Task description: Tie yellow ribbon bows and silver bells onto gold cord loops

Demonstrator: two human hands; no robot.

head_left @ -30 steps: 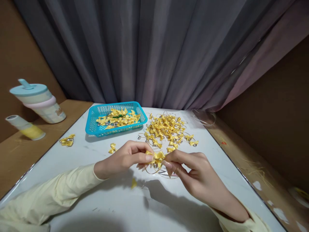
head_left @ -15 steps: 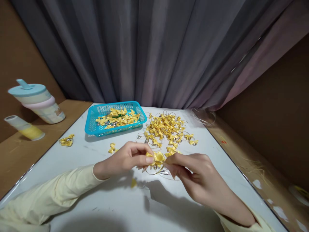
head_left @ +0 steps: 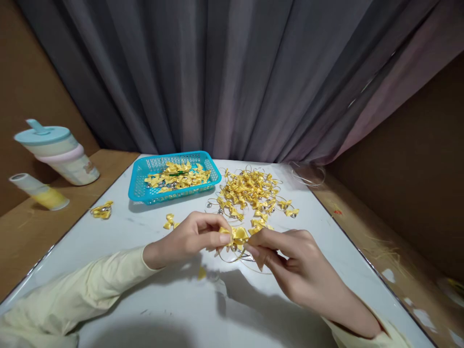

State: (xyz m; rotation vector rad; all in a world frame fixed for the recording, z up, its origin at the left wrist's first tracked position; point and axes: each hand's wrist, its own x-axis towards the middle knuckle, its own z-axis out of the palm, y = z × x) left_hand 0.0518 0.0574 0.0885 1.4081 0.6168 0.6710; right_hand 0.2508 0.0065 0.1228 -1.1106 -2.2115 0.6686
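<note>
Between my two hands, above the white table, is a yellow ribbon bow (head_left: pixel 239 234) with a small silver bell (head_left: pixel 234 247) and a thin gold cord loop (head_left: pixel 232 261) hanging below it. My left hand (head_left: pixel 197 236) pinches the bow's left side between thumb and forefinger. My right hand (head_left: pixel 290 258) is closed at the bow's right edge, its fingertips pinching the thin cord there; exactly what lies between them is partly hidden. Just beyond the hands lies a heap of yellow bows (head_left: pixel 250 191) with bells and cord loops.
A blue basket (head_left: pixel 135 187) holding more bows stands at the table's back left. Loose bows (head_left: pixel 102 210) lie on the left. A lidded tumbler (head_left: pixel 63 157) and a yellow-filled roll (head_left: pixel 45 194) stand left of the table. Clear plastic (head_left: pixel 306 174) lies at the back right.
Both hands keep nearly the same pose around the bow. The whole view has shifted very slightly; nothing was taken up or let go.
</note>
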